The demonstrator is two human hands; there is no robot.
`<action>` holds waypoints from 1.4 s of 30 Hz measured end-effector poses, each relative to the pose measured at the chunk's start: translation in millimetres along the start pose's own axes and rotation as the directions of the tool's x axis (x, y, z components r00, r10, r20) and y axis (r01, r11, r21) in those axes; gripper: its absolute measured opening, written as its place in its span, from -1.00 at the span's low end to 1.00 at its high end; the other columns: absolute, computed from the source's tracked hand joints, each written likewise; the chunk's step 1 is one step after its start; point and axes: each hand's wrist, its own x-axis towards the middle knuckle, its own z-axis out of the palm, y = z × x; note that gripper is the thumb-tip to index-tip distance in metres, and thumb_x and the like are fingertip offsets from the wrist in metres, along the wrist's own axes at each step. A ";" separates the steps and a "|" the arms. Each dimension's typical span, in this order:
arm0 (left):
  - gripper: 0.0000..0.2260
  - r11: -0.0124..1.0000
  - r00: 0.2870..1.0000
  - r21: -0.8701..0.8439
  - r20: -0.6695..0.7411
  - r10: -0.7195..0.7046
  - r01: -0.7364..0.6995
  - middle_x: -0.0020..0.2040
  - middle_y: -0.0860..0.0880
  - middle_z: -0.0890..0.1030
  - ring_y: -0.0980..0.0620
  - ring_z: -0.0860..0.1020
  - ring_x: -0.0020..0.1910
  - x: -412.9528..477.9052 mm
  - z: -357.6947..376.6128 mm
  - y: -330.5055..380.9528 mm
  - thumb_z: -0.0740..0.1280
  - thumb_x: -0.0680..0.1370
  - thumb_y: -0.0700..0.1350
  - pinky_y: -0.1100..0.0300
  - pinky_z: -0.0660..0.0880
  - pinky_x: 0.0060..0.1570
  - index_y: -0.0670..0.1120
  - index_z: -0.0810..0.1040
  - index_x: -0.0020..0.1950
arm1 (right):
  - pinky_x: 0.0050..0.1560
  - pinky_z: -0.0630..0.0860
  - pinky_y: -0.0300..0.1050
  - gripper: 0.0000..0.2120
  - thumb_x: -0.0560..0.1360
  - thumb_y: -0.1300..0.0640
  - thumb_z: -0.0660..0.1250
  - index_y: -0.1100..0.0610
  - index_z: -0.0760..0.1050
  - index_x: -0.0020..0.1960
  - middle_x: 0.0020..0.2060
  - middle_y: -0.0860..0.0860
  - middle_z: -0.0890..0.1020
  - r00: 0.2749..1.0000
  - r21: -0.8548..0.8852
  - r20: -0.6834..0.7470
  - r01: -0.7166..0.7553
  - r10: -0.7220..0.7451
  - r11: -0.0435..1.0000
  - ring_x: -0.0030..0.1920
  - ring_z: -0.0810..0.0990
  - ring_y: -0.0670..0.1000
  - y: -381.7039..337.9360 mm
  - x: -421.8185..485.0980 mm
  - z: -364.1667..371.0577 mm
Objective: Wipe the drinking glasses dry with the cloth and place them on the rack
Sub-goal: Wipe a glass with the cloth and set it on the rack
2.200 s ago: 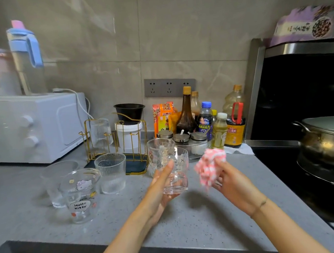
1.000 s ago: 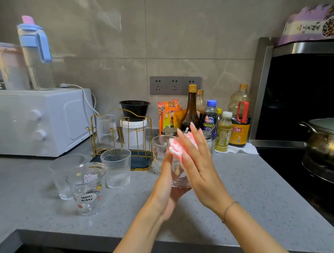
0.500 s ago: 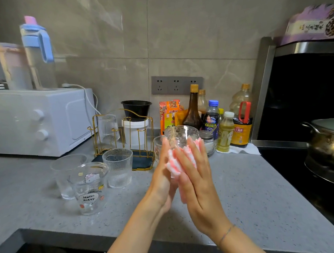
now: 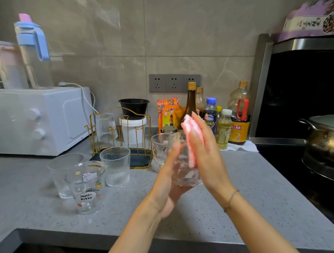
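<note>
On my feed, three glasses stand at the table's (image 4: 241,205) left: a plain glass (image 4: 65,172), a Hello Kitty glass (image 4: 86,188) and a ribbed glass (image 4: 116,167). Just behind them the gold rack (image 4: 140,160) holds one upturned glass (image 4: 106,126). To the right, above the table, my left hand (image 4: 166,184) props a clear tumbler (image 4: 183,170), its fingers nearly straight and blurred. My right hand (image 4: 206,151) presses the pink cloth (image 4: 189,134) against the tumbler with straight fingers.
</note>
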 end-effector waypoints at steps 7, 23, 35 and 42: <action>-0.58 0.990 0.996 -0.129 -0.080 0.045 -0.055 0.07 -0.09 0.69 -0.01 0.66 0.05 5.9 1.4 0.4 0.25 0.49 0.21 0.09 0.56 0.06 -0.03 0.67 0.12 | 0.54 0.02 -0.05 -0.50 0.58 -0.25 -0.06 -0.24 0.02 0.50 0.54 -0.23 -0.02 0.995 -0.033 0.022 0.094 -0.093 0.995 0.52 -0.07 -0.23 22.7 -39.2 20.1; -0.49 0.976 0.993 -0.193 -0.043 -0.108 0.098 0.10 -0.16 0.66 -0.07 0.63 -0.03 2.0 -6.6 -6.2 0.19 0.52 0.25 0.01 0.50 0.04 -0.09 0.64 0.21 | 0.14 0.26 -0.61 -0.65 0.63 -0.09 0.04 -0.15 0.32 0.39 0.30 -0.30 0.42 0.997 0.065 0.043 -0.066 0.063 0.996 0.26 0.32 -0.49 5.7 8.6 -5.6; -0.54 0.955 0.997 -0.295 -0.055 -0.059 0.040 -0.05 -0.12 0.71 -0.02 0.69 -0.12 6.3 -5.6 10.0 0.25 0.50 0.24 0.11 0.57 0.01 -0.11 0.74 -0.08 | 0.49 -0.11 -0.29 -0.43 0.55 -0.32 -0.05 -0.27 -0.09 0.51 0.52 -0.25 -0.21 0.989 -0.130 0.089 0.125 -0.114 0.984 0.52 -0.19 -0.21 22.1 -64.1 32.7; -0.53 0.991 0.998 -0.127 -0.053 -0.043 0.036 0.13 -0.08 0.67 -0.02 0.64 0.12 -1.8 -6.0 11.2 0.22 0.51 0.23 0.06 0.51 0.17 -0.04 0.58 0.25 | 0.52 0.03 0.06 -0.42 0.48 -0.41 -0.04 -0.35 -0.02 0.48 0.51 -0.29 -0.18 0.992 -0.194 0.030 0.130 -0.126 0.972 0.52 -0.16 -0.22 14.9 -39.0 24.1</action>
